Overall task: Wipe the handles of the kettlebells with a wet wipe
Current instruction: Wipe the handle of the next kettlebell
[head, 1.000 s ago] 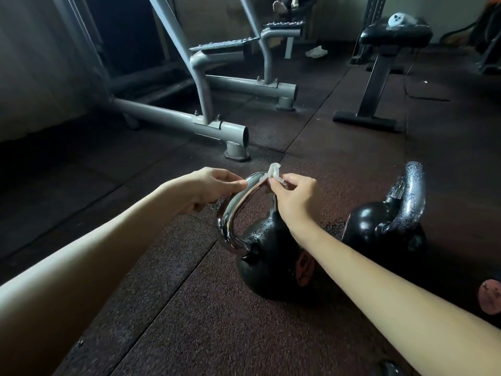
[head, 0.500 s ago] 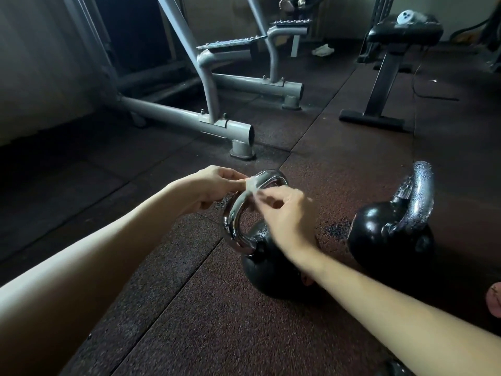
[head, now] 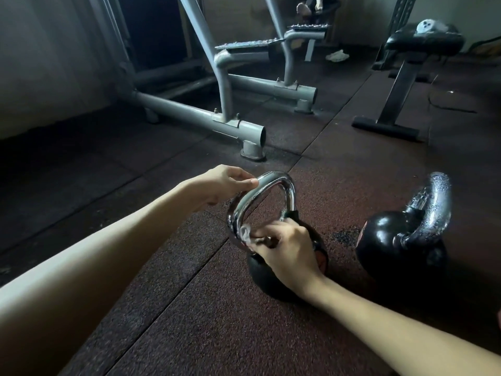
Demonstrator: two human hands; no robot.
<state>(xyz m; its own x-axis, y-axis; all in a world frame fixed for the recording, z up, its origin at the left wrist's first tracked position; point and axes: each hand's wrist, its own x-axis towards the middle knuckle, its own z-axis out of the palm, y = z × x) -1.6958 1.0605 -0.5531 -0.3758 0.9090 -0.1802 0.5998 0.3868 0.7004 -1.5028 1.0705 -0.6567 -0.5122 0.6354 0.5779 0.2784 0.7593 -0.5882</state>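
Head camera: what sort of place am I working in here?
Most likely a gym or weight room: the near kettlebell and a second kettlebell stand on speckled rubber floor tiles, with a grey steel machine frame and a padded bench behind them.

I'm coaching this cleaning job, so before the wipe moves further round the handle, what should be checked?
1. Left hand steadies the handle top: ok.
2. Right hand pinches the wet wipe against the handle's lower left: ok.
3. Near kettlebell sits on the floor: ok.
4. Handle's right side wiped: cannot tell.
5. Second kettlebell stands apart, untouched: ok.
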